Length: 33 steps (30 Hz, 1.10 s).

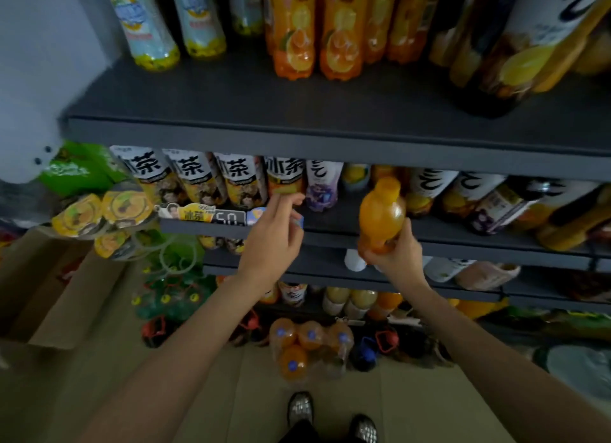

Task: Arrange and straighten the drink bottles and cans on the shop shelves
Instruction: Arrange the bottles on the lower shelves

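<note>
Left hand is reaching up to the front edge of the middle shelf, fingers loosely bent with the tips right by the bottom of an iced tea bottle. There's something small and blue at its fingertips near the price tag strip, but it's too blurry to say if it's actually pinching it, so I can't tell whether that hand has hold of anything.

Off to the left of that hand is a row of iced tea bottles with white labels and big black characters, all standing upright, bottoms on the shelf and tops hidden behind the shelf above. Further left and a bit lower, a shrink-wrapped pack of yellow-lidded cups sits over a cardboard box.

Between the two hands there's a purple-labelled bottle, also upright.

Right hand has its fingers wrapped around the bottom of an orange drink bottle. The bottle's long axis runs pretty much straight up, cap end pointing at the underside of the top shelf, and it's held in the air just in front of the middle shelf, not resting on it.

To the right of that hand, more white-labelled bottles lean outward in the wide-angle view. Down below both hands, a wrapped pack of orange bottles stands on the floor, caps up.
</note>
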Tool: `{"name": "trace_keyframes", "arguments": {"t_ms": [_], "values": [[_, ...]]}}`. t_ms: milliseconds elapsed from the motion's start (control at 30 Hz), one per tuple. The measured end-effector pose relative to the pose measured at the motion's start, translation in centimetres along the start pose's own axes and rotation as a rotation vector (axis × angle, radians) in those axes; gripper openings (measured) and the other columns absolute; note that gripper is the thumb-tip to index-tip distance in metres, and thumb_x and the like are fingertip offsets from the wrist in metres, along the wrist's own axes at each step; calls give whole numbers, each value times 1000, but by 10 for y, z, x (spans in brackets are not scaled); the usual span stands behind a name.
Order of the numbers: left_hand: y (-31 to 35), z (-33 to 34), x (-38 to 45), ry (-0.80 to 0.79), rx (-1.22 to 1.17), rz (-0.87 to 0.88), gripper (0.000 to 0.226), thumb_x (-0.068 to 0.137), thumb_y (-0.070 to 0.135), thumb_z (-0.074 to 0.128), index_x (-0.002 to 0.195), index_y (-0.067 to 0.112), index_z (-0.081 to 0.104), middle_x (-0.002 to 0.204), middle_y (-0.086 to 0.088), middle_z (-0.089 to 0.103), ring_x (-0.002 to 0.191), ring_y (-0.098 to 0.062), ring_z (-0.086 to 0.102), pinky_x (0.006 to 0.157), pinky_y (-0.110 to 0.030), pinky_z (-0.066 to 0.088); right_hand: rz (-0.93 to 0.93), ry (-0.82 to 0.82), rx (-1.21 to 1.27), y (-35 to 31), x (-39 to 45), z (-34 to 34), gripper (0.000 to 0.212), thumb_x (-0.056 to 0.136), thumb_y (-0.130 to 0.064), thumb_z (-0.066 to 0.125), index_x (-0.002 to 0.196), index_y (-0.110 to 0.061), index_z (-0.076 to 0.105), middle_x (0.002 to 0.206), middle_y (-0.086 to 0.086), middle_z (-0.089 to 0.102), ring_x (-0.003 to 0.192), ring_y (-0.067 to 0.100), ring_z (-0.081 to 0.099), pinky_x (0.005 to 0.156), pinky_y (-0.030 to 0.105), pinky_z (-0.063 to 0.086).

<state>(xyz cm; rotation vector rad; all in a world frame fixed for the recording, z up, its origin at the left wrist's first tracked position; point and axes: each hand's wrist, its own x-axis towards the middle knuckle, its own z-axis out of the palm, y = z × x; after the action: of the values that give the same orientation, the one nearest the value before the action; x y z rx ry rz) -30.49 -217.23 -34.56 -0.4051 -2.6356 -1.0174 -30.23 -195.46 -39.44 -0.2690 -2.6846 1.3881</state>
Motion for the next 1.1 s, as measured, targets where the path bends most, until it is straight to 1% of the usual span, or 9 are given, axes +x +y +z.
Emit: {"name": "trace_keyframes", "arguments": {"t_ms": [100, 200, 267, 333, 433, 567, 700, 900, 1100], "values": [[16, -19, 28, 144, -32, 197, 32, 84, 6, 41, 115, 9, 48, 107, -12, 52, 87, -7, 51, 74, -15, 39, -143, -52, -43, -15, -24, -38, 65, 66, -14, 83, 117, -2, 44, 99, -1, 49, 91, 13, 46, 74, 25, 40], [33, -30, 62, 268, -64, 221, 33, 81, 1, 40, 112, 3, 52, 108, -13, 50, 92, -10, 52, 75, -11, 38, -286, 37, -29, -59, -19, -75, 56, 64, -23, 85, 106, 1, 56, 93, 3, 57, 89, 15, 53, 74, 19, 45], [43, -31, 81, 303, -61, 192, 37, 80, 2, 42, 115, 4, 53, 113, -14, 49, 99, -17, 52, 80, -21, 43, -376, 119, -51, -94, -8, -95, 54, 65, -31, 83, 102, 0, 57, 89, 1, 58, 84, 18, 57, 68, 15, 43], [47, -31, 95, 298, -4, 136, 42, 81, 3, 46, 123, 6, 51, 120, -16, 47, 109, -28, 49, 90, -36, 41, -389, 163, 16, -122, 5, -105, 61, 70, -26, 81, 117, -5, 49, 98, -8, 55, 91, 10, 55, 75, 15, 43], [52, -33, 107, 244, 153, 50, 50, 84, 8, 51, 134, 13, 47, 134, -18, 41, 121, -35, 40, 97, -45, 34, -403, 242, 88, -147, 26, -101, 59, 75, -26, 77, 121, -11, 44, 104, -12, 54, 94, 0, 50, 76, 2, 39], [57, -41, 120, 12, 329, -42, 51, 95, 26, 43, 144, 30, 30, 153, -12, 17, 138, -34, 17, 107, -48, 23, -363, 265, 59, -166, 66, -80, 56, 76, -30, 75, 114, -2, 47, 109, 6, 60, 96, 13, 54, 76, 15, 40], [52, -44, 135, -170, 400, -81, 49, 99, 38, 32, 147, 35, 19, 157, -7, 5, 143, -33, 3, 112, -48, 11, -321, 304, 64, -178, 107, -63, 62, 77, -32, 74, 122, -2, 44, 121, 13, 59, 110, 26, 56, 82, 21, 40], [50, -38, 141, -223, 538, -112, 49, 99, 41, 20, 148, 33, 15, 158, -3, 7, 144, -25, 2, 115, -45, 5, -146, 322, 91, -193, 147, -53, 71, 79, -35, 72, 135, -10, 35, 134, 12, 51, 122, 29, 49, 98, 38, 41], [48, -36, 137, -152, 538, -85, 50, 99, 39, 22, 148, 28, 18, 157, -3, 12, 144, -24, 5, 116, -43, 4, -77, 303, 79, -184, 134, -52, 77, 81, -31, 70, 142, -10, 27, 139, 15, 42, 126, 29, 42, 102, 36, 37]]}}
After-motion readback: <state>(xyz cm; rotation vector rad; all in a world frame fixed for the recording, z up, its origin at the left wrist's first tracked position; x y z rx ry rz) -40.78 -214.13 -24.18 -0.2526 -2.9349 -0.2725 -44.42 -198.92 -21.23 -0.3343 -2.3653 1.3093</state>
